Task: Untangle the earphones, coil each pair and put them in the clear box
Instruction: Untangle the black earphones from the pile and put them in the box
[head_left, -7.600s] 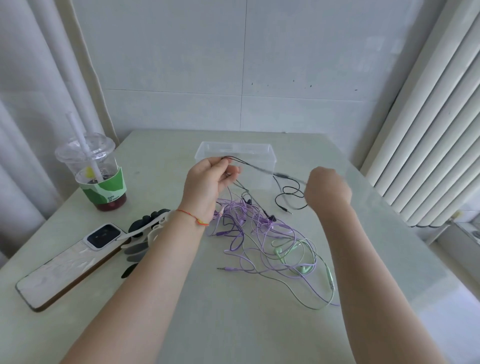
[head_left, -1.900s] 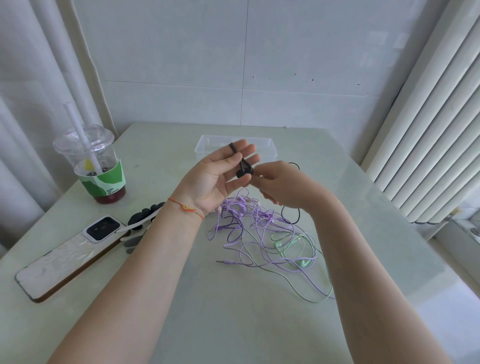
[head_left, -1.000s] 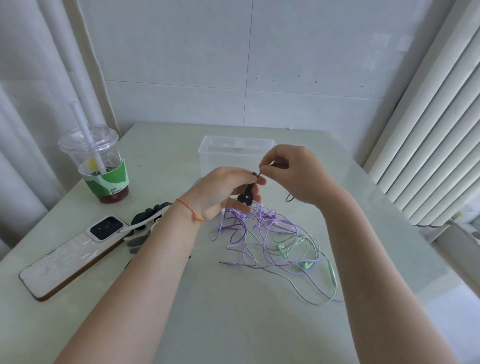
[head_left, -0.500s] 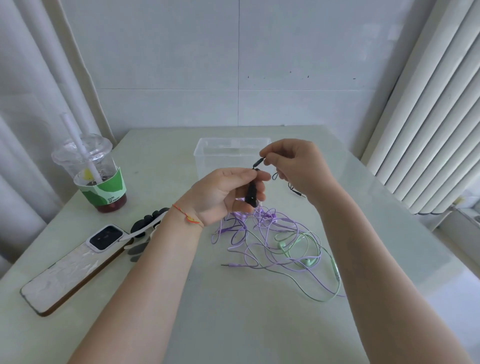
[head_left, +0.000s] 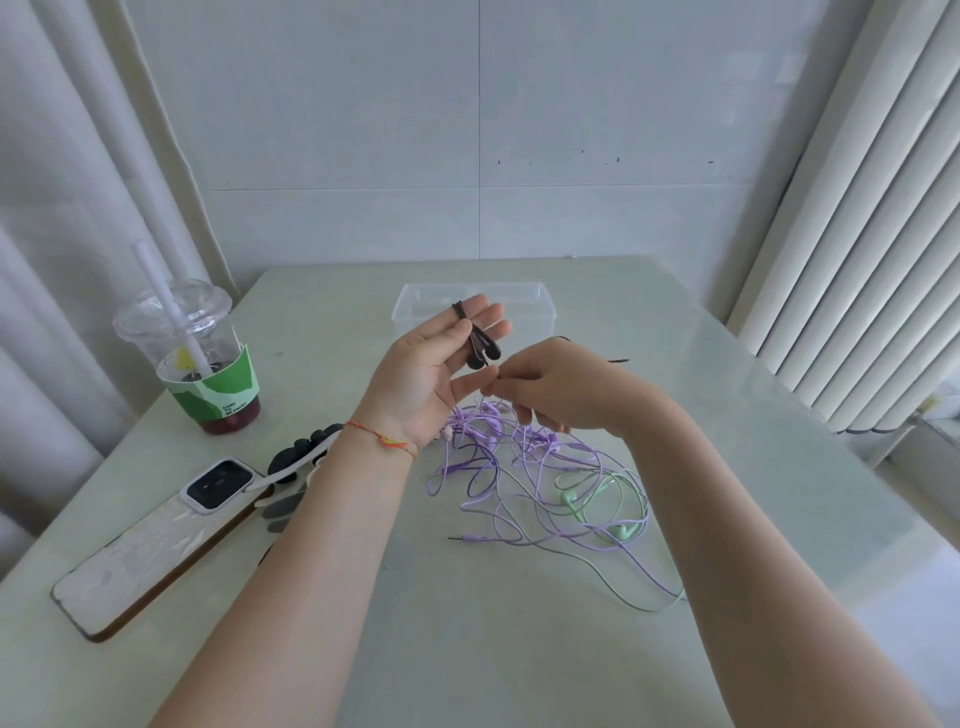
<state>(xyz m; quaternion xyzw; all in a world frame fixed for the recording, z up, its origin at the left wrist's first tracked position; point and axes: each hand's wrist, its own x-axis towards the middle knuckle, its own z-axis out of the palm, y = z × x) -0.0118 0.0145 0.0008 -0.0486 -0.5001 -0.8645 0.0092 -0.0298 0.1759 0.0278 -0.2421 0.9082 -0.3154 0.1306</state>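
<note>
Pale green table (head_left: 467, 649) running back to a white tiled wall, pleated white curtains hanging at both sides. Left hand (head_left: 431, 379) raised palm-up above the table, fingers (head_left: 480, 312) nearly straight and slightly spread, carrying the black earphones (head_left: 480, 351): cord looping over the fingers, both buds lying against them. Right hand (head_left: 561, 392) hovering just beside, fingertips pinching the black cord at the left thumb tip, a short length of cord trailing behind toward the right. Clear box (head_left: 524, 306) standing behind both hands, near the far edge, contents not discernible. Purple earphones (head_left: 498, 467) and green earphones (head_left: 597, 499) lying tangled together on the table below the hands. Iced drink cup (head_left: 195, 358) with straw standing at the left, phone (head_left: 156, 540) lying face down nearer, black-and-white gloves (head_left: 296, 467) resting beside it.
</note>
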